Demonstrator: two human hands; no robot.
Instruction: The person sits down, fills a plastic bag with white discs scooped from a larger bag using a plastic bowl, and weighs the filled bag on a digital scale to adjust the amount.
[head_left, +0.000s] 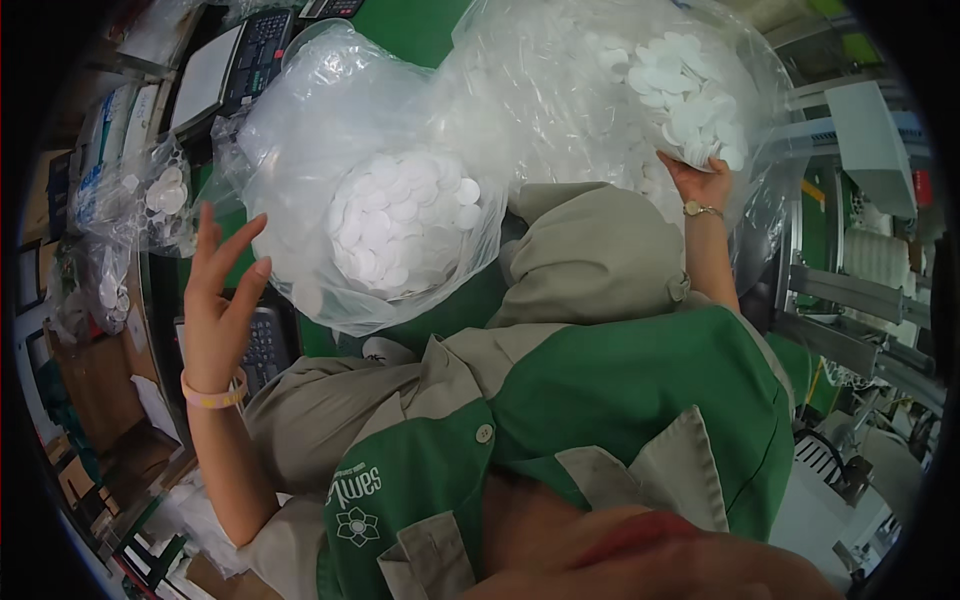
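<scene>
My left hand is raised left of a clear plastic bag, its fingers spread and nothing in them. Inside that bag lies a heap of thin white round discs. A single blurred disc shows by the bag's near left edge; whether it is falling or resting I cannot tell. On the right, my right hand reaches to a second, larger clear bag. Its fingers curl around the near end of a pile of white discs, and some fingertips are hidden beneath them.
Dark keypad devices, one a scale with a pale plate, stand at the far left. Small clear bags of discs hang or lie on the left. A metal frame runs along the right. My knees come up close to both bags.
</scene>
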